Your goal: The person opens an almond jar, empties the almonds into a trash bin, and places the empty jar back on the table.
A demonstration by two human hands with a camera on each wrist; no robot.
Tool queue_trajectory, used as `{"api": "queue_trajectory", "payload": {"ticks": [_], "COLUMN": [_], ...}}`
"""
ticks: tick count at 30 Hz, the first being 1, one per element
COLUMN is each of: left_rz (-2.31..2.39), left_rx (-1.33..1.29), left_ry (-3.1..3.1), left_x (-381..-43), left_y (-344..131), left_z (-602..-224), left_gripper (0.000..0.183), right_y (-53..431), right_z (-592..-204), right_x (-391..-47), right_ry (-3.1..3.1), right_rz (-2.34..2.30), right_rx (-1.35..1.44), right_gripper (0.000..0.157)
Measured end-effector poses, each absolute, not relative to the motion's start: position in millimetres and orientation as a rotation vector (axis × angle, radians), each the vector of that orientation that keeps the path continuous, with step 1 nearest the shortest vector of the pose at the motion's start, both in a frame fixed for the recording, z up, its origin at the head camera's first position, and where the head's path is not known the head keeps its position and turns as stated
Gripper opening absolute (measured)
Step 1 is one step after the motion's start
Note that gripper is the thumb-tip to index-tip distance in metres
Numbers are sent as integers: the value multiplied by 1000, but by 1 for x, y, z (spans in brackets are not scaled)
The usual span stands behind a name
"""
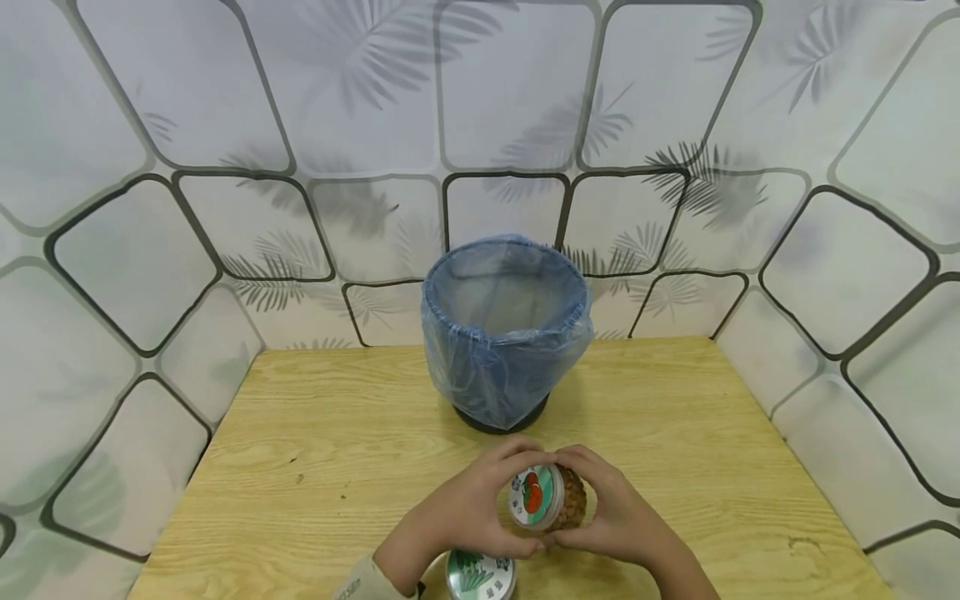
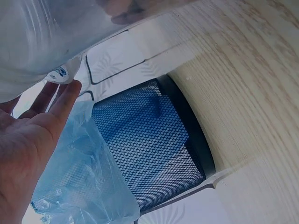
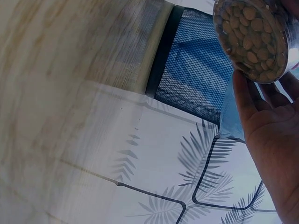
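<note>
My two hands hold a clear jar of almond-like brown nuts (image 1: 573, 498), tipped on its side over the table. My left hand (image 1: 480, 504) curves around the lid end, which bears a red tomato picture on white and green. My right hand (image 1: 611, 512) curves around the nut-filled end; in the right wrist view, that hand's fingers (image 3: 243, 91) support the jar (image 3: 252, 39) near its base. Below the left hand stands a second jar, its round lid (image 1: 480, 577) printed with green leaves. In the left wrist view, a large clear container (image 2: 60, 32) covers the upper left, close to the camera.
Beyond the hands stands a black mesh trash bin (image 2: 145, 144) lined with a blue plastic bag (image 1: 506, 358). The wood-grain table (image 1: 322, 442) meets patterned walls (image 1: 375, 225) at the back and both sides.
</note>
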State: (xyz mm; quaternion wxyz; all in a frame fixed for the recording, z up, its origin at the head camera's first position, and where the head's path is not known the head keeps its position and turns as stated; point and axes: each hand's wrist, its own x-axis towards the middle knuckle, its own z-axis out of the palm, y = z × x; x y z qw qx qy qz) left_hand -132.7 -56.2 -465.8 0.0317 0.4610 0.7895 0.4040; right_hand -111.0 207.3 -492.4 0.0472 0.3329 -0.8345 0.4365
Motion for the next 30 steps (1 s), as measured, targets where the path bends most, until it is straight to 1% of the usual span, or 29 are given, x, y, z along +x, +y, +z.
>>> {"api": "queue_trajectory", "payload": {"ticks": [6, 30], "left_rz": [1216, 1276], "left_rx": [1439, 1316], "left_ry": [2437, 2405], "left_x": [-133, -137], "left_y": [-57, -61], "left_z": [-467, -468], "left_gripper": [88, 78], "right_y": [207, 206], "right_z": [-492, -493], "right_x": [-111, -111], "right_ry": [-2543, -2529], "right_rz": [1343, 1399], "right_rx": [1010, 1017], "right_gripper": [84, 84]}}
